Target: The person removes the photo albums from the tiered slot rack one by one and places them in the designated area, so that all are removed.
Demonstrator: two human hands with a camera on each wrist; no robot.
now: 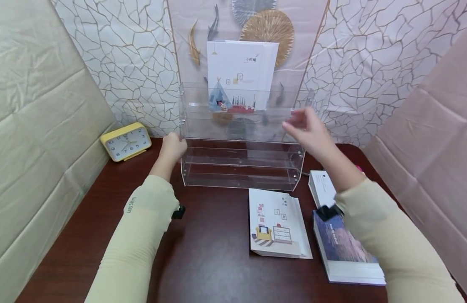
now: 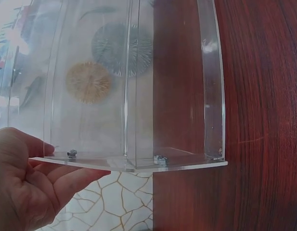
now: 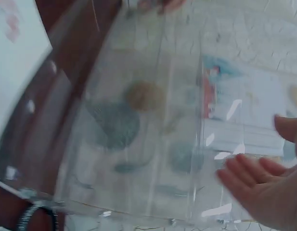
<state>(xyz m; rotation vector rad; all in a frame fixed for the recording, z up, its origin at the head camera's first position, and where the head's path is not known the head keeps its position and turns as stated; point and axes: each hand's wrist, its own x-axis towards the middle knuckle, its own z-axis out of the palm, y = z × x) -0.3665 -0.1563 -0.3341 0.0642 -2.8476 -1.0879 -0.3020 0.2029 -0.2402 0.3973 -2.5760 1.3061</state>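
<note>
A clear acrylic tiered rack [image 1: 239, 182] stands at the back of the table. My left hand [image 1: 173, 146] grips the edge of its left side panel, thumb on the inner face and fingers outside in the left wrist view. My right hand [image 1: 310, 132] is raised by the rack's right side, holding nothing, its fingers fairly straight in the blurred right wrist view; whether it touches the rack I cannot tell. A white booklet [image 1: 242, 67] with a blue tent picture stands upright in the upper tier. Another white booklet [image 1: 277, 227] with a yellow chair picture lies on the table before the rack.
A yellow alarm clock [image 1: 126, 142] leans back at the left. On the right lie a purple-blue photo album [image 1: 343, 240] and a white box-like item [image 1: 321, 185], partly hidden by my right arm. Patterned cloth [image 1: 351, 75] hangs behind the dark red table [image 1: 203, 244].
</note>
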